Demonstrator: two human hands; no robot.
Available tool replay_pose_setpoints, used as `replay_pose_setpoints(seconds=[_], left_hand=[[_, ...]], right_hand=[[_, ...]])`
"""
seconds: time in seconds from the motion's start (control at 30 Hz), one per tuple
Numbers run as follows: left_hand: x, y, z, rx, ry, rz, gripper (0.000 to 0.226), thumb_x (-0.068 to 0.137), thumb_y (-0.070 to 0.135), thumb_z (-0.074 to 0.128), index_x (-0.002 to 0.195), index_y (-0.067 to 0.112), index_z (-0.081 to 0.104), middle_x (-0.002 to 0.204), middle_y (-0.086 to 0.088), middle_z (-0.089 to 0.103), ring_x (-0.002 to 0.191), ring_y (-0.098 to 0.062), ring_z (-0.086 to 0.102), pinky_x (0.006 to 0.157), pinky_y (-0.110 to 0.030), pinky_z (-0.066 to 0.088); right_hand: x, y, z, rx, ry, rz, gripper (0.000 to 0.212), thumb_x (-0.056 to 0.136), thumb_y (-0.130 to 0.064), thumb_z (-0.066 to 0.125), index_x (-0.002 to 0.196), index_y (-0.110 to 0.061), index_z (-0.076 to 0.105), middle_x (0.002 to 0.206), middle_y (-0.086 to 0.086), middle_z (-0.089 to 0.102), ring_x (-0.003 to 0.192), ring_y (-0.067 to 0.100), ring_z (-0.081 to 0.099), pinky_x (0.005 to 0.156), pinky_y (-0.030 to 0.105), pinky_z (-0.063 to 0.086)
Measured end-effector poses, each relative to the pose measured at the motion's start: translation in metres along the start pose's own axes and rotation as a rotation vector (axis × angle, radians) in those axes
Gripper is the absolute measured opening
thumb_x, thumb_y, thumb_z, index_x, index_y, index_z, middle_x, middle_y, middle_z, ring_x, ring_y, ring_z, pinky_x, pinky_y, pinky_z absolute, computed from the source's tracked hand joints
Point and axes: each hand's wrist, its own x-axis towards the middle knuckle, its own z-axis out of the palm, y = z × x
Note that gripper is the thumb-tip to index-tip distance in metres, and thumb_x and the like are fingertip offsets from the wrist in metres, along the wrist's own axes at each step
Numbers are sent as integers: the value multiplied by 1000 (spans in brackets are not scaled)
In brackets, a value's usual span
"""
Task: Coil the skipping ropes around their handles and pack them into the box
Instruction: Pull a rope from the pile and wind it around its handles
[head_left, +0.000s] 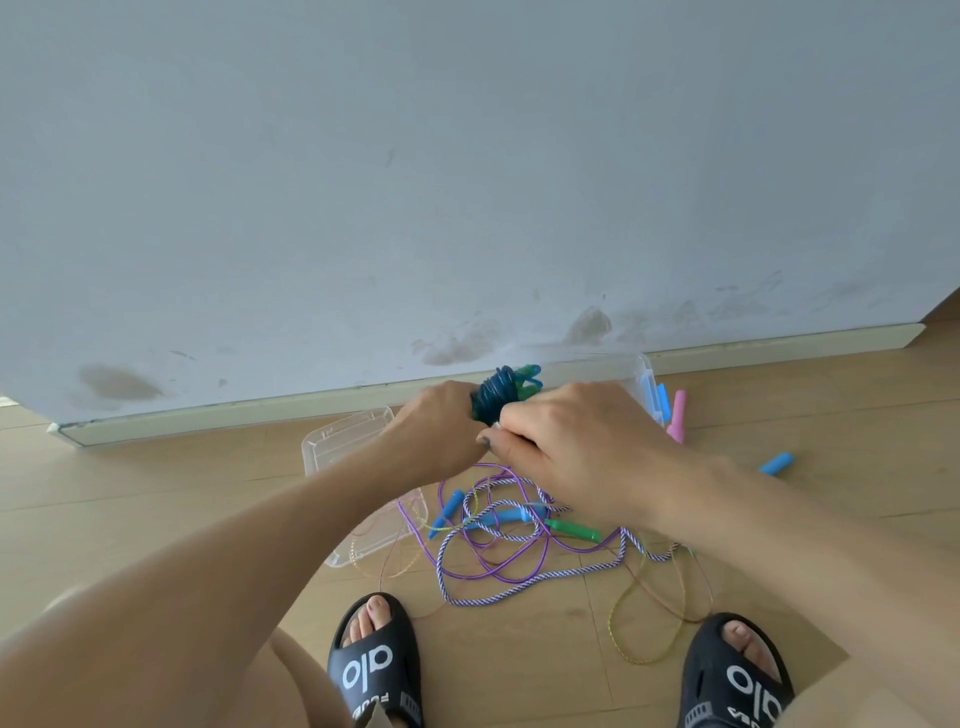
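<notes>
Now both hands grip coiled blue rope (493, 396): L hand (441, 421) closed; R hand (576, 441) pinching.

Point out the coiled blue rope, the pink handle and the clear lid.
coiled blue rope (493, 395), head view, middle of the coils.
pink handle (677, 415), head view, mid shaft.
clear lid (337, 439), head view, bare far panel.

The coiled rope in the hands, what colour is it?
Dark blue, wound around green handles; the coiled rope shows best in the head view.
</notes>
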Motion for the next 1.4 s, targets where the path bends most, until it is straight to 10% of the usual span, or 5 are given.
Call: replay_pose_setpoints(seconds=[0.33,0.7,0.83,1.1,1.4], left_hand=[[-25,12,3,261,0,352,19,80,28,59,78,30,40,72,2,49,66,-24,52,57,-40,51],[-40,13,3,-81,-83,516,40,83,67,59,98,29,59,77,6,59,71,-10,55,66,-25,46],[-45,15,-3,-186,-77,451,56,75,74,53,87,20,61,67,-8,57,55,-6,44,55,-17,34],[-39,18,-20,-357,-12,200,54,88,61,51,67,13,39,61,-2,36,52,-12,30,53,-29,30],[-38,22,-18,-295,-15,109,51,91,60,49,64,19,38,59,0,40,49,-10,32,52,-26,31]], right_hand=[[19,27,-15,-58,107,-41,54,96,-52,41,56,-16,36,47,0,34,46,24,36,45,26,11],[17,25,-23,870,-318,343,54,96,-40,61,46,-20,54,56,6,26,50,15,22,49,23,21],[17,27,-20,1077,-311,455,44,96,-37,60,58,-17,70,60,9,58,56,21,51,58,26,38],[12,16,-12,1345,-66,766,20,101,-14,46,81,-12,50,58,-1,21,47,12,17,42,22,24],[11,18,-21,1623,37,889,12,99,-6,48,95,-6,59,56,0,39,46,12,32,48,25,40]])
